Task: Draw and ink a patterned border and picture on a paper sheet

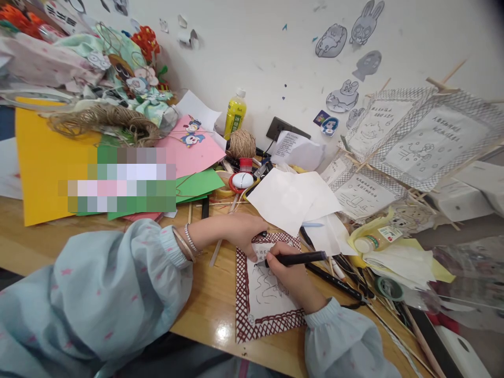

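Observation:
My right hand (289,275) is closed around a black marker (303,258), its writing end at the paper and its back end pointing right. Below it lies a sheet of paper (262,310) with a dark red crosshatched border, handwritten characters at the top and a line drawing in the middle. My left hand (240,233) rests over the sheet's upper left part, thumb on the paper. From its curled fingers sticks a small black piece that looks like the marker cap (263,234). Part of the writing is hidden by my hands.
Blank white papers (293,197) lie behind the sheet. On the right stand a paper-and-stick lantern frame (425,136), a small jar (376,241) and loose sticks. A twine ball (242,144), a yellow-green bottle (235,114) and coloured paper (59,168) sit at the back and left.

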{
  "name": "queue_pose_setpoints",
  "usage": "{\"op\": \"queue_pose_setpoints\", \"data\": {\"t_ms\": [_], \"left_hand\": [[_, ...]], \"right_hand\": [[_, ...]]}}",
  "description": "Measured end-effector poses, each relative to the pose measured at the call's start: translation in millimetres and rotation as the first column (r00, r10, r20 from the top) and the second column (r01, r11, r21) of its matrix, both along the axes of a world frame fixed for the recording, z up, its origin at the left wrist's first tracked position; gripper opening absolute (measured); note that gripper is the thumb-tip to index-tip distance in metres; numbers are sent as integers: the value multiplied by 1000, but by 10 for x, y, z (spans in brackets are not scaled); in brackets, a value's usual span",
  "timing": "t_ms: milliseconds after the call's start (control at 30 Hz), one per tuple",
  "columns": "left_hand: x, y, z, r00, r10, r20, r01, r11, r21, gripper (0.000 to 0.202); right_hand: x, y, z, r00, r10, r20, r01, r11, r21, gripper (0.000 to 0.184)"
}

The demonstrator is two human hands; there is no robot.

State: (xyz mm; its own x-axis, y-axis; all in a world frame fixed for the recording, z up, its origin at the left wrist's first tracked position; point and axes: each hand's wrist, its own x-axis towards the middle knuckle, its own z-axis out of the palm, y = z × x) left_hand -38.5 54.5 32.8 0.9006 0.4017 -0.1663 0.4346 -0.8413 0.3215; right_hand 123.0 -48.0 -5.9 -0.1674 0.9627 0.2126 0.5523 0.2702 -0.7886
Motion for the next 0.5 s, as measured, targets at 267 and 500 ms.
{"op": "queue_pose_setpoints", "data": {"t_ms": [267,500], "left_hand": [[-3,2,-6,1000,-1,11,1,1000,5,59],[0,-1,9,1000,4,0,-4,1000,-7,58]], "right_hand": [[7,2,-18,1000,-19,-21,19,1000,-13,26],[-3,-2,0,998,-37,-59,35,998,-45,25]]}}
